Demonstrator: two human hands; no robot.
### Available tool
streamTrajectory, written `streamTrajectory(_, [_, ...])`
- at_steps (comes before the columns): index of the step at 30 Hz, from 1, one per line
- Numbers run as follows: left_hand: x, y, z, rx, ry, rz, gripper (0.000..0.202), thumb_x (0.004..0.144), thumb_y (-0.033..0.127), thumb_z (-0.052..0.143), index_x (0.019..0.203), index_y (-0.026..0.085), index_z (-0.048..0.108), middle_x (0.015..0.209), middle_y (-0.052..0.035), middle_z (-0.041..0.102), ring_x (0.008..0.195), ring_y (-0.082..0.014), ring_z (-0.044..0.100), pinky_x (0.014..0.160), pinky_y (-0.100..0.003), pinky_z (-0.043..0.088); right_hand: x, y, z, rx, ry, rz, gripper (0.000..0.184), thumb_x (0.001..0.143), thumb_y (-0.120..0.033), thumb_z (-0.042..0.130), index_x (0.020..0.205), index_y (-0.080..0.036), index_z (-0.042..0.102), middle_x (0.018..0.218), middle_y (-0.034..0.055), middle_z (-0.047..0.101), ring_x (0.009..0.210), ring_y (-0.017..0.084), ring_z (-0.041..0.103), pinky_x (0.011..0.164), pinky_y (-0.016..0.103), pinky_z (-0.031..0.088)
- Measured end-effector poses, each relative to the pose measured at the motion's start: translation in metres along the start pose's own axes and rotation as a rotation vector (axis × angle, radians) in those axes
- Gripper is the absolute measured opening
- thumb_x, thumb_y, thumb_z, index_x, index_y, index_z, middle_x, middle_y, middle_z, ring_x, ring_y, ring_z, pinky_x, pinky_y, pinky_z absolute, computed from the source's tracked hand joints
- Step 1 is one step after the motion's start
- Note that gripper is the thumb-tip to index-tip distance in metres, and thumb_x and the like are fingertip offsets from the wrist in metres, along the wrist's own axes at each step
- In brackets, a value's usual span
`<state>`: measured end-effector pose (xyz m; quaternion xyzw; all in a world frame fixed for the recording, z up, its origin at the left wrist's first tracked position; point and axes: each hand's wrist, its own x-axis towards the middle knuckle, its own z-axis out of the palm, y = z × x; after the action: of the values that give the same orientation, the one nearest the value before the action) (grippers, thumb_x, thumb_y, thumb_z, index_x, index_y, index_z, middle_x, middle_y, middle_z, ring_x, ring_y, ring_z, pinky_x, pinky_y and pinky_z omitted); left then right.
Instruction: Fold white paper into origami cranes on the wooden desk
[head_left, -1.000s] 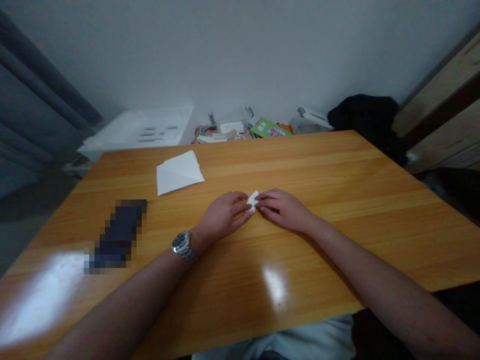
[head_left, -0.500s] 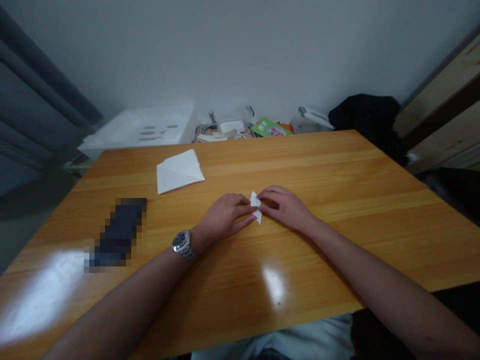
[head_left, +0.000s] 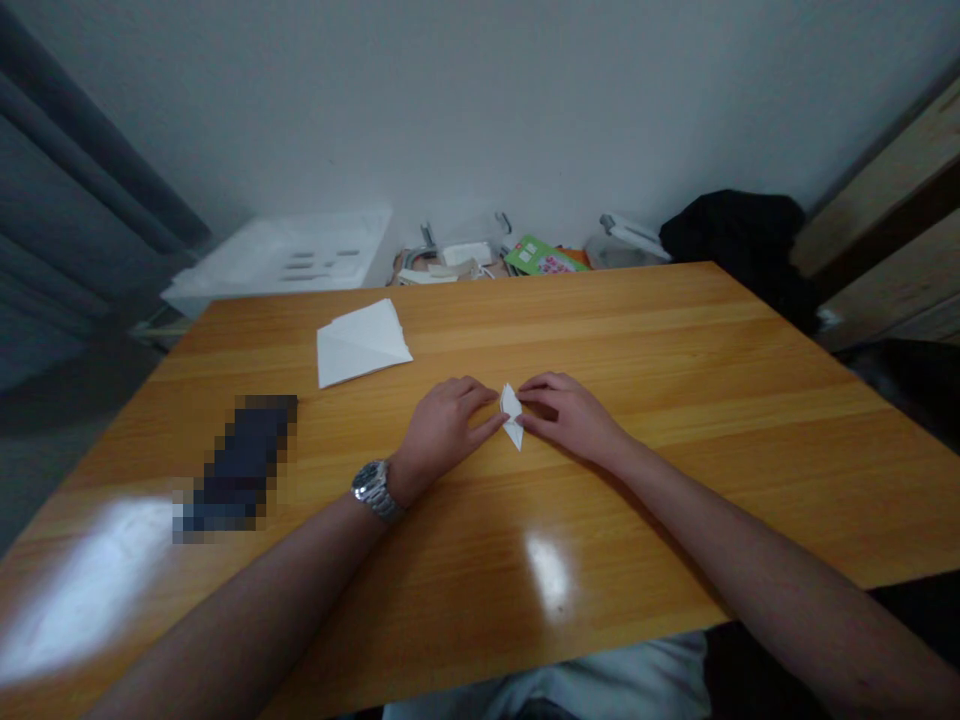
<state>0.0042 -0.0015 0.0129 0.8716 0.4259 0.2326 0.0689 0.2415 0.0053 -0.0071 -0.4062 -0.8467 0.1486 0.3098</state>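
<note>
A small folded paper (head_left: 511,403), white and narrow with pointed ends, lies on the wooden table between my hands. My left hand (head_left: 444,428), with a metal watch (head_left: 371,483) on its wrist, holds the paper's left side with its thumb and fingertips. From the other side, my right hand (head_left: 576,415) grips the right edge, its thumb near the middle of the paper and its fingers higher up. Farther back on the left lies a stack of white paper sheets (head_left: 361,345).
A dark pixelated rectangle (head_left: 244,465) covers something on the table's (head_left: 660,350) left. Behind the far edge stand a white tray-like container (head_left: 330,240), a green booklet (head_left: 540,256) and assorted items. A black cloth-like heap (head_left: 731,230) sits at the back right.
My left fingers have drawn back from across the paper to its left side, uncovering more of it. The right hand has barely moved.
</note>
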Motion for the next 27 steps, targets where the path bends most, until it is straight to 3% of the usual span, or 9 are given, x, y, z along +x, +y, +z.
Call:
streamTrajectory(16, [-0.0004, 0.0014, 0.0030, 0.110, -0.017, 0.057, 0.032, 0.097, 0.044, 0.060, 0.116, 0.020, 0.068, 0.108, -0.0089, 0.066, 0.098, -0.0254, 0.061, 0.087, -0.040, 0.048, 0.0008, -0.0039, 0.0013, -0.044, -0.018, -0.028, 0.024, 0.092, -0.032, 0.069, 0.114, -0.022, 0.074, 0.112, 0.0101, 0.072, 0.104, 0.026, 0.064, 0.094, 0.044, 0.052])
streamTrajectory(27, [0.0016, -0.0054, 0.0100, -0.128, -0.027, 0.046, 0.022, 0.095, 0.036, 0.064, 0.111, 0.020, 0.064, 0.110, -0.0070, 0.065, 0.102, -0.0234, 0.061, 0.092, -0.038, 0.049, 0.0015, -0.0031, 0.0015, -0.020, -0.011, -0.015, 0.025, 0.091, -0.033, 0.071, 0.114, -0.023, 0.074, 0.113, 0.0097, 0.071, 0.105, 0.026, 0.064, 0.095, 0.045, 0.052])
